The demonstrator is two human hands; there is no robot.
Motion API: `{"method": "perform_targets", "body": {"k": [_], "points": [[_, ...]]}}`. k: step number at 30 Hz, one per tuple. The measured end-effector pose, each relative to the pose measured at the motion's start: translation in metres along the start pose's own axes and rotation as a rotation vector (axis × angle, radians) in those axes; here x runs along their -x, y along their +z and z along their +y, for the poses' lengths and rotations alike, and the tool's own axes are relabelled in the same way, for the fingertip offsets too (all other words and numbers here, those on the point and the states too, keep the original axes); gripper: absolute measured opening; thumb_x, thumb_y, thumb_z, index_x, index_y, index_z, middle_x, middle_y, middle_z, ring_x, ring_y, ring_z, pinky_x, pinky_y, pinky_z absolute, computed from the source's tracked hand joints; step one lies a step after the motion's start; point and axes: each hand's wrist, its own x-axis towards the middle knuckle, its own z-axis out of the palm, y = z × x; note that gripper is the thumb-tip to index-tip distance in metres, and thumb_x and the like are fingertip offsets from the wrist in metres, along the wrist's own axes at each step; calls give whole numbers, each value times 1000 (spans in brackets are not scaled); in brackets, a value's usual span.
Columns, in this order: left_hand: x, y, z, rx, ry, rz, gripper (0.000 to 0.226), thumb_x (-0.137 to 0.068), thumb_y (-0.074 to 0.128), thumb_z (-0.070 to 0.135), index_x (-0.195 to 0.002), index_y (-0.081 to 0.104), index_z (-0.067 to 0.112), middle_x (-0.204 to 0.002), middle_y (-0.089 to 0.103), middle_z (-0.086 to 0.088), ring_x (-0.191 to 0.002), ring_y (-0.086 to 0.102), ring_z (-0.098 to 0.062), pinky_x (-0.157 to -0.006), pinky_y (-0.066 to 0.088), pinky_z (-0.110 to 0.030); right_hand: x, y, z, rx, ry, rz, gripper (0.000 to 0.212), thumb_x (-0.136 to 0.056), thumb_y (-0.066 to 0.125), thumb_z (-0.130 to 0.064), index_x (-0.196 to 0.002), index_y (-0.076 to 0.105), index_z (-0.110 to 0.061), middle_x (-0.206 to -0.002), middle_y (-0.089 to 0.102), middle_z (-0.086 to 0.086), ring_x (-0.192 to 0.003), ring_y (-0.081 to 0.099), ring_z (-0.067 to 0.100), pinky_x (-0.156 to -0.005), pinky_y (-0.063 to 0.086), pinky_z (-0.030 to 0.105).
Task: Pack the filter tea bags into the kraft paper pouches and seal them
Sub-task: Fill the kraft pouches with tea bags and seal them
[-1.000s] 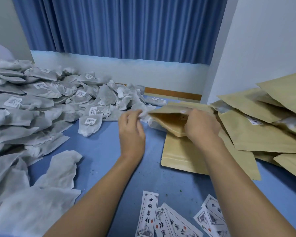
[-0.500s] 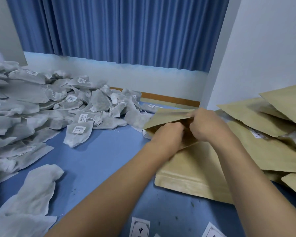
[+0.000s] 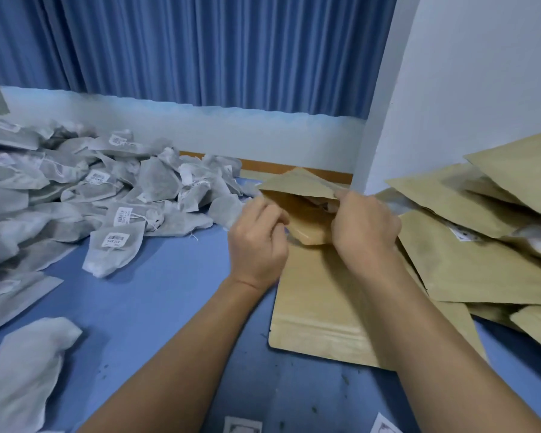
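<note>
So the kraft pouch (image 3: 297,187) is up off the worktop (image 3: 169,292), held mouth-open between both hands right above another flat pouch (image 3: 319,307) lying there. The right hand (image 3: 364,226) has its grip clamped on the right corner of the mouth. The left hand (image 3: 256,242) is curled at the left edge, and its grip looks pinched on the near lip. Something pale sits just inside the opening, but I honestly can't tell if it's a tea bag or fingers.

Looks like the filling step to me, not sealing yet. The next move probably means checking the bag's seated low, then flattening the mouth and pressing along the strip.

The loose tea bags (image 3: 113,242) are heaped to the left and the stack of pouches (image 3: 481,260) is to the right. A few printed cards (image 3: 242,428) poke in at the bottom edge.
</note>
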Motion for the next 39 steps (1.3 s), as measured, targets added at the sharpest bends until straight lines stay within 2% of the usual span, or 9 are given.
{"method": "perform_targets", "body": {"k": [3,7,12,15,23,27,32,36,39], "points": [[6,-8,-20,-115,-500,-288,26,-86,50,11,-105,63,22,-107,60,5,-104,56,-21,-83,49,-36,3,2,6,5,27,-25,44,-83,49,2,-107,65,-31,-68,35,-3,-84,43,27,-56,25,29],[13,-6,-35,-454,-416,-836,43,-88,62,43,-129,58,33,-126,59,0,-116,54,-27,-90,48,-41,1,1,5,-2,41,-55,41,-83,50,0,-103,66,-32,-69,38,-3,-86,44,27,-54,24,28],[7,-12,-22,-412,-559,-205,28,-86,65,38,-108,64,21,-103,55,-5,-90,57,-27,-65,40,-32,-3,2,8,-19,98,-59,40,-82,52,-2,-104,67,-31,-73,43,-1,-81,45,27,-54,27,27],[-6,-15,-8,-161,-222,168,20,-78,71,20,-91,64,7,-85,56,-8,-75,51,-21,-59,37,-26,-5,1,10,-30,122,-19,30,-86,48,-5,-103,63,-24,-79,52,5,-83,53,31,-62,33,31],[-4,-3,43,-76,396,7,21,-69,65,-1,-88,66,8,-69,49,-6,-58,45,-20,-45,34,-29,-15,-12,23,-73,115,-39,32,-87,48,-13,-107,68,-28,-113,64,9,-105,60,35,-74,36,33],[-14,21,61,-315,42,-472,16,-76,72,11,-87,62,13,-89,53,-7,-72,56,-28,-50,37,-34,-16,-22,25,-113,50,-155,46,-83,52,-13,-117,66,-40,-121,63,6,-109,59,33,-76,39,31],[-49,74,34,-307,-407,-934,32,-97,52,13,-129,58,16,-130,58,-13,-117,56,-32,-94,45,-38,-12,-24,20,-156,-47,-162,55,-83,51,-10,-122,65,-48,-115,65,5,-105,60,31,-75,39,32],[-45,73,13,-356,-242,-899,32,-97,49,16,-128,58,16,-128,61,-10,-119,55,-30,-101,44,-41,-18,-12,22,-171,12,-133,58,-87,49,-11,-127,61,-52,-119,64,2,-110,60,30,-75,37,31],[-22,42,13,-156,314,-565,20,-91,56,11,-103,70,5,-100,69,-14,-92,64,-32,-75,48,-37,-17,-2,24,-158,46,-61,51,-90,50,-16,-127,60,-49,-116,65,2,-111,60,29,-74,34,31]]}}
